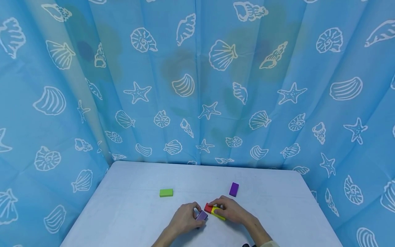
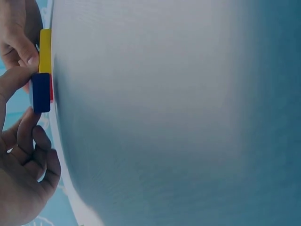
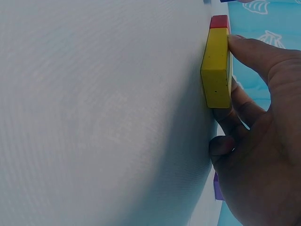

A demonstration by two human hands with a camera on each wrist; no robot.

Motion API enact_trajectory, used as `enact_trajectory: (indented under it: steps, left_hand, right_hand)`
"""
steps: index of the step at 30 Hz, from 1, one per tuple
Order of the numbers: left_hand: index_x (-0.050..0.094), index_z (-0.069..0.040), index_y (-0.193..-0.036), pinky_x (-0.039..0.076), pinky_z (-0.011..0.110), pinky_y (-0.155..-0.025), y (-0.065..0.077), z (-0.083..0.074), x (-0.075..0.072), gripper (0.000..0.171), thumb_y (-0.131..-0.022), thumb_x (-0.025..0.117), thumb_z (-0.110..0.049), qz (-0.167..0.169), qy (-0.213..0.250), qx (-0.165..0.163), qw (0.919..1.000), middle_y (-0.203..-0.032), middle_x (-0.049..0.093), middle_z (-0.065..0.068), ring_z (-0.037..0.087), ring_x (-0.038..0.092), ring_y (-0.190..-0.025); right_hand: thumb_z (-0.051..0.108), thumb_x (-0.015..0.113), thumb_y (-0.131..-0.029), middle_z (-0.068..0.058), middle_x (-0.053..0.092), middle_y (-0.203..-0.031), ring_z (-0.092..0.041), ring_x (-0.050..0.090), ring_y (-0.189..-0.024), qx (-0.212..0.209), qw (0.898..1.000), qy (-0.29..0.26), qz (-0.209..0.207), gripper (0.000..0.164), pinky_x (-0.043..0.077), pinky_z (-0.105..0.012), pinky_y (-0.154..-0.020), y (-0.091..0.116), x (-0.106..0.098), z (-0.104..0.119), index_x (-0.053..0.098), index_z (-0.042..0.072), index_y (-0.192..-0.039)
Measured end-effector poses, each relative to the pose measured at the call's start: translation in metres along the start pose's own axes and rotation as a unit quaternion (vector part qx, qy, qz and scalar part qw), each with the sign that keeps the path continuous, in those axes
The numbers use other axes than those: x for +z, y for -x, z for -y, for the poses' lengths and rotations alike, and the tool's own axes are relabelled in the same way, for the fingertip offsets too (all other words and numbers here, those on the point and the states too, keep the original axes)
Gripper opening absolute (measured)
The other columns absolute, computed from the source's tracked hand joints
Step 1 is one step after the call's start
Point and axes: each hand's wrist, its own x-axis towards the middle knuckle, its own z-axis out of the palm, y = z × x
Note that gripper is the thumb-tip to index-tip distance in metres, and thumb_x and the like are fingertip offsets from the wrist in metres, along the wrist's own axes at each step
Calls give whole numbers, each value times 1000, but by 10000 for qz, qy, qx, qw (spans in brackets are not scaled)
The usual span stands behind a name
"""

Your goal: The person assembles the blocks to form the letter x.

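In the head view my left hand (image 1: 185, 218) pinches a block (image 1: 202, 215) between thumb and fingers. It looks light purple there and dark blue (image 2: 41, 92) in the left wrist view. Close by on the right, my right hand (image 1: 233, 210) holds a yellow block (image 1: 219, 213) with its thumb and fingers. A red block (image 1: 208, 208) lies end to end with the yellow one, on the side towards the left hand. In the right wrist view my thumb rests on the yellow block's (image 3: 217, 52) side; some fingers are partly hidden behind it.
On the white table (image 1: 132, 212) a green block (image 1: 166, 192) lies to the left behind the hands. A purple block (image 1: 234, 189) lies beyond the right hand. A blue curtain (image 1: 197, 85) with white shells hangs behind and beside the table.
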Motion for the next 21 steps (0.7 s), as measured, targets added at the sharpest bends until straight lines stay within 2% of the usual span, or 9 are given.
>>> enact_trajectory:
  steps: [7,21]
  left_hand:
    - [67,-19,-104,40,25,-56,0,-1,2,38,-78,85,-40,-73,-34,-1,10000,-70,55,-9,7,52,-62]
    - [67,-18,-102,42,26,-57,-2,-6,0,37,-77,86,-39,-19,-9,-205,9998,-70,57,-9,9,53,-61]
  right_hand:
    - [29,66,-97,8,61,-109,-14,54,-94,-21,10000,47,-5,28,49,-38,-84,-1,0,-2,70,36,-124]
    - [28,66,-97,11,60,-107,-13,52,-90,-21,9999,105,30,28,45,-32,-78,-2,1,-3,70,36,-124]
